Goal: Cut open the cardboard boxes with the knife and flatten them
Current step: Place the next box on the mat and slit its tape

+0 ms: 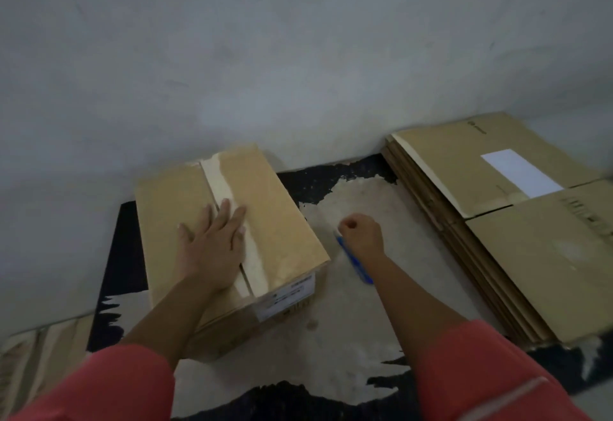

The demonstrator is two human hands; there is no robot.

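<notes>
Box: the cardboard box (282, 221) stands on the floor (348, 337) left of centre, its far end at the wall, in full shape with the top flaps down.
Tape: a pale tape strip (229, 195) runs far to near along the top seam. A dark gap shows at its near end; whether it is cut there I cannot tell.
Left grip (212, 241): fingers straight, palm flat on the box top across the tape, holding nothing.
Right grip (360, 233): curled round the blue knife (353, 261), just right of the box and clear of it. The blade is too blurred to make out.
Done: a stack of flattened boxes (517, 254) lies on the right, several layers deep.
Left to do: by my judgement this box needs its tape slit, then opening and flattening.
Unclear: more cardboard (36, 361) sits at the near left edge; flattened or not, I cannot tell.
</notes>
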